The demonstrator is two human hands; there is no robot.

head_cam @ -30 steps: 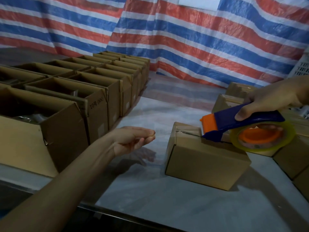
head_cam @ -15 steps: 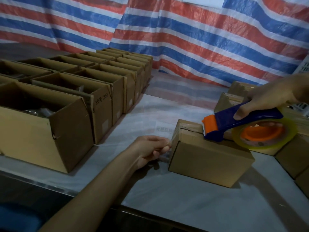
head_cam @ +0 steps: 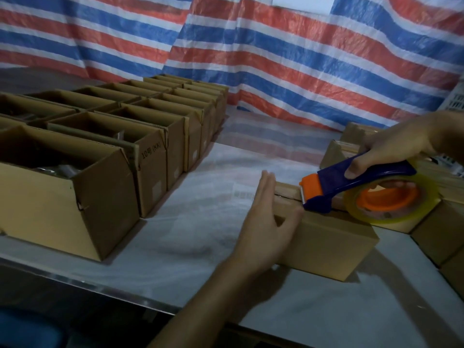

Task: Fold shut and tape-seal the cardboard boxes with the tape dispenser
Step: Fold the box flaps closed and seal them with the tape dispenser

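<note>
A closed cardboard box (head_cam: 326,244) lies on the white table in front of me. My left hand (head_cam: 266,217) presses flat against the box's left end, fingers straight and thumb on the top edge. My right hand (head_cam: 391,149) grips the blue and orange tape dispenser (head_cam: 356,189), whose toothed blade rests on the box's top seam near the left end. The roll of clear tape (head_cam: 391,204) sits over the box's right part.
Two rows of open cardboard boxes (head_cam: 105,156) stand on the left, some with contents inside. More closed boxes (head_cam: 437,232) are stacked at the right. A striped tarp (head_cam: 251,46) hangs behind. The table's metal front edge (head_cam: 100,285) runs near me.
My left hand moved from mid-air to the box's left end, pinched the tape end there, and now lies flat against it. The dispenser stayed at the top seam.
</note>
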